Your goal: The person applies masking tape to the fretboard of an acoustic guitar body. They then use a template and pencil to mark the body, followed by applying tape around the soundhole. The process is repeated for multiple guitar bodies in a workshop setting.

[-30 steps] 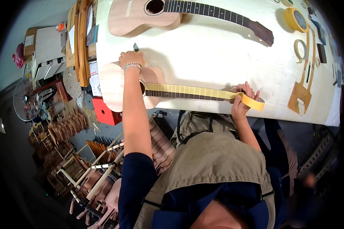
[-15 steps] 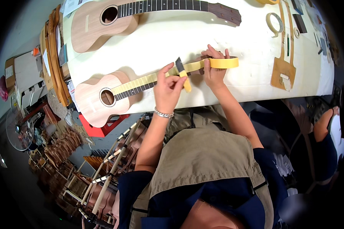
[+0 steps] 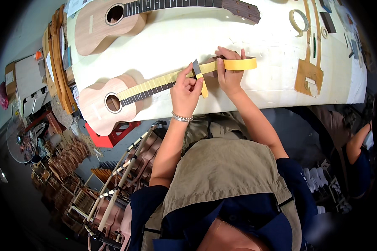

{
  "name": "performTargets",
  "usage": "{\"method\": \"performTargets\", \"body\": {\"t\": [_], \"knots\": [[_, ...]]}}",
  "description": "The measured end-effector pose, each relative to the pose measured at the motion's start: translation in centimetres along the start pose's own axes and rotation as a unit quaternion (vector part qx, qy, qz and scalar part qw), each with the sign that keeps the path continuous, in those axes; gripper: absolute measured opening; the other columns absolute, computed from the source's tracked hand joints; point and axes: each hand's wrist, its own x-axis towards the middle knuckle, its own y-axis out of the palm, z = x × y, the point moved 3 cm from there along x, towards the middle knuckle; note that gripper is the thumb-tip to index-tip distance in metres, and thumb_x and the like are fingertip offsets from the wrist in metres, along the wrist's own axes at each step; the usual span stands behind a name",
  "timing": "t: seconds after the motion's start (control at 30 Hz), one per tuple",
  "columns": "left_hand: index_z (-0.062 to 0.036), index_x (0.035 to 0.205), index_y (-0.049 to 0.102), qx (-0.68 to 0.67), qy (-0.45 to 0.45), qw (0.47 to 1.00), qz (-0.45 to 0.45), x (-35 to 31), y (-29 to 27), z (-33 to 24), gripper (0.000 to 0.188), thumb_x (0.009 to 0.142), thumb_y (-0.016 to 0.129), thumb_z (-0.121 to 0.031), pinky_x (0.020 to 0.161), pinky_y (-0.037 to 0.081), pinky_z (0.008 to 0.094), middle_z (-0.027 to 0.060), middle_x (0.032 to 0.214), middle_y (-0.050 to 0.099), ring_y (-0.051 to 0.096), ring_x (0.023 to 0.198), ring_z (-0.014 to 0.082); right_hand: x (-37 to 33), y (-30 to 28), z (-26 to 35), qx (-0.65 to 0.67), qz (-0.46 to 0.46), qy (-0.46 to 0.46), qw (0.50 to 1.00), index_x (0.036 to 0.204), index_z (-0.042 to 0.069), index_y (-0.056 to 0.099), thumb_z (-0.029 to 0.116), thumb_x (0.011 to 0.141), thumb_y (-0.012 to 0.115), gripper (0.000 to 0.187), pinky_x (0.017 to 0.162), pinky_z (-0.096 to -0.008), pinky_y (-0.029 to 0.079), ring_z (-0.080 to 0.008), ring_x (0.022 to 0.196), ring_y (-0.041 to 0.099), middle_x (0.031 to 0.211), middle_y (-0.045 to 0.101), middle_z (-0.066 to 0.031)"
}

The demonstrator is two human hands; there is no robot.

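Observation:
An unfinished pale wooden ukulele (image 3: 107,104) lies along the near table edge, its neck pointing right. A strip of yellow masking tape (image 3: 151,83) runs along the fretboard; dark frets (image 3: 143,93) show on its near side. My left hand (image 3: 185,93) is closed on a knife (image 3: 204,89) with a yellow handle and dark blade, the blade upright against the tape near the neck's end. My right hand (image 3: 231,77) grips a roll of yellow masking tape (image 3: 241,64) beside the headstock, which it mostly hides. A tape length runs from roll to neck.
A second ukulele (image 3: 109,31) lies farther back on the white-covered table (image 3: 167,50). At right are another tape roll (image 3: 298,21) and a flat brown template (image 3: 309,77). A red crate (image 3: 109,137) stands below the table's left edge; a person (image 3: 356,146) is at far right.
My left hand has brought the knife blade slightly closer to the taped neck. The whole view has shifted slightly, and the person at the right has moved farther off.

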Motion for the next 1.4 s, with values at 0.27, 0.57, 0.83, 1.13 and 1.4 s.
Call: {"method": "performTargets", "body": {"t": [0.27,0.57,0.83,1.13,1.4], "knots": [[-0.0069,0.128,0.052,0.081,0.182,0.978,-0.063,-0.6,-0.4,0.3,0.049,0.081,0.066,-0.004,0.051,0.045,0.0222,0.0051,0.065,0.060,0.054,0.052,0.0084,-0.9,-4.9,8.5,0.269,0.094,-0.111,0.952,0.111,0.010,0.059,0.001,0.085,0.055,0.028,0.113,-0.0434,0.010,-0.0256,0.118,0.054,0.115,0.062,-0.0077],[-0.0015,0.102,0.062,-0.169,0.041,0.985,-0.017,-3.3,-1.0,-2.1,0.028,0.077,0.073,-0.007,0.072,0.049,0.0249,0.0049,0.092,0.063,0.058,0.078,0.0114,-0.5,-3.7,7.0,0.568,0.021,0.226,0.791,0.126,0.003,0.041,-0.008,0.085,0.051,0.044,0.103,-0.0375,0.037,-0.0257,0.124,0.047,0.119,0.058,-0.0166],[-0.0032,0.079,0.058,-0.202,0.062,0.972,-0.102,-4.5,-9.2,1.4,0.011,0.080,0.066,0.004,0.068,0.045,0.0204,0.0034,0.078,0.061,0.056,0.072,0.0089,-0.8,-5.5,3.1,0.885,-0.059,0.418,0.196,0.136,0.005,0.039,0.009,0.092,0.048,0.045,0.115,-0.0480,0.012,-0.0291,0.138,0.025,0.140,0.042,-0.0121],[-0.0083,0.078,0.071,0.161,0.129,0.932,-0.298,-2.6,-22.7,5.0,0.012,0.068,0.078,-0.011,0.080,0.044,0.0330,0.0054,0.095,0.053,0.048,0.098,0.0198,2.1,-4.3,0.6,0.273,0.016,0.175,0.946,0.135,-0.004,0.034,0.026,0.094,0.050,0.053,0.113,-0.0414,0.015,-0.0291,0.133,0.033,0.141,0.039,-0.0174],[-0.0078,0.077,0.072,0.166,0.093,0.948,-0.255,-2.1,-23.2,5.6,0.012,0.068,0.078,-0.012,0.077,0.045,0.0313,0.0037,0.090,0.051,0.050,0.090,0.0183,1.3,-3.8,1.2,0.021,0.098,0.101,0.990,0.107,-0.005,0.064,0.014,0.086,0.065,0.028,0.092,-0.0327,0.046,-0.0240,0.106,0.061,0.147,0.022,-0.0246]]}}
